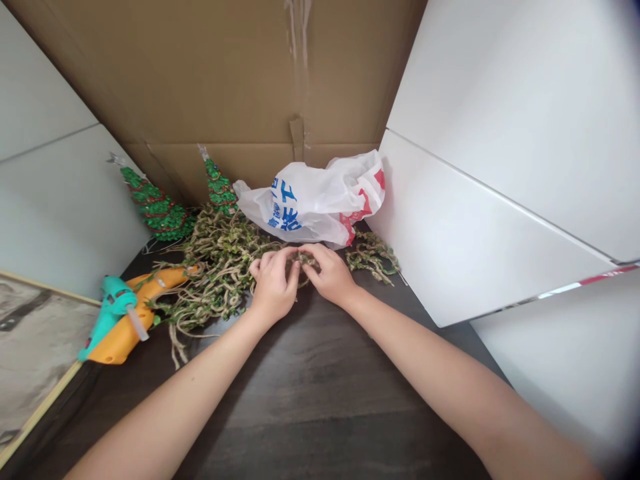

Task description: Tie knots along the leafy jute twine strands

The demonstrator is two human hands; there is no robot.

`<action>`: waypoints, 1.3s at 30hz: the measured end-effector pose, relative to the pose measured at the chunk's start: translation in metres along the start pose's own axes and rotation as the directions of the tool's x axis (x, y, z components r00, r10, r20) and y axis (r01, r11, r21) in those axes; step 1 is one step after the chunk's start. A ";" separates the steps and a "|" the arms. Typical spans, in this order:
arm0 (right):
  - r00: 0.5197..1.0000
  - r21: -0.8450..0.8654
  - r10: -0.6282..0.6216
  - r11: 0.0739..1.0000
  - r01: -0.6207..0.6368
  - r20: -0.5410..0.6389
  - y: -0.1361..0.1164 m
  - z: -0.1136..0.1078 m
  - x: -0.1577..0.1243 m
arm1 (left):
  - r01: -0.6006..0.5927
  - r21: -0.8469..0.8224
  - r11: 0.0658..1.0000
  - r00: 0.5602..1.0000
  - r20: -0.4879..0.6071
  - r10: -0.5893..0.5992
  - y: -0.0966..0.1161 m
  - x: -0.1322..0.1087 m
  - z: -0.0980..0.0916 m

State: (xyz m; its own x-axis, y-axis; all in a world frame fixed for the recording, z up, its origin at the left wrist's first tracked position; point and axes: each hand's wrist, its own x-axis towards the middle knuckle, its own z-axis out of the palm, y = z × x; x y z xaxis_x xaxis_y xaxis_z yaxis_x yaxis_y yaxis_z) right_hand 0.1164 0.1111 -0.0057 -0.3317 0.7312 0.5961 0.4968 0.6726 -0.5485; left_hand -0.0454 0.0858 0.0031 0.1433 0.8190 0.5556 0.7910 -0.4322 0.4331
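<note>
My left hand (276, 283) and my right hand (329, 272) meet near the middle of the table, fingers bent round a short piece of leafy twine (303, 265). Both hands pinch it, and most of it is hidden behind the fingers. Left of my left hand lies a tangled heap of the same leafy twine (215, 257), green leaves on tan cord with loose ends trailing forward. A smaller bunch of leafy twine (374, 257) rests to the right of my right hand. Just behind both hands is a crumpled white plastic bag (320, 200) with blue and red print.
An orange and teal glue gun (123, 313) lies at the left, a glue stick showing. Two small green Christmas trees (155, 207) stand at the back left. Cardboard (225, 80) closes off the back. White panels (480, 200) flank the dark table (320, 413).
</note>
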 end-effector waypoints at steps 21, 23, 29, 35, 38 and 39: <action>0.990 -0.069 0.118 0.990 -0.123 -0.076 0.001 -0.001 0.003 | 0.002 -0.102 0.995 0.998 0.064 0.005 0.000 0.003 -0.006; 0.994 -0.071 0.101 0.992 -0.105 -0.052 0.001 -0.001 0.003 | 0.016 -0.113 0.993 0.999 0.038 -0.011 0.000 0.004 -0.006; 0.998 -0.071 0.036 0.997 -0.033 0.043 -0.001 0.000 0.001 | 0.003 -0.232 0.973 1.000 -0.026 -0.009 -0.003 0.004 -0.005; 0.987 -0.132 -0.033 0.991 0.012 -0.159 -0.013 -0.008 0.005 | -0.025 -0.171 0.985 0.999 -0.023 0.022 -0.004 0.004 -0.005; 0.987 -0.036 -0.072 0.997 0.067 -0.145 -0.053 -0.029 0.015 | -0.018 -0.120 0.993 1.000 0.011 0.020 -0.004 0.004 -0.007; 0.995 0.093 -0.066 0.993 0.073 -0.076 -0.072 -0.038 0.018 | -0.009 -0.110 0.994 0.999 0.042 0.014 -0.004 0.005 -0.007</action>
State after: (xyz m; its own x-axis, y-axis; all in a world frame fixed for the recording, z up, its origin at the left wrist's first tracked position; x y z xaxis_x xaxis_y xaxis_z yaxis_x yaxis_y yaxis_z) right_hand 0.1050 0.0712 0.0669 -0.3018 0.6747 0.6736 0.3950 0.7315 -0.5558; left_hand -0.0518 0.0884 0.0093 0.1796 0.8281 0.5310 0.7196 -0.4786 0.5031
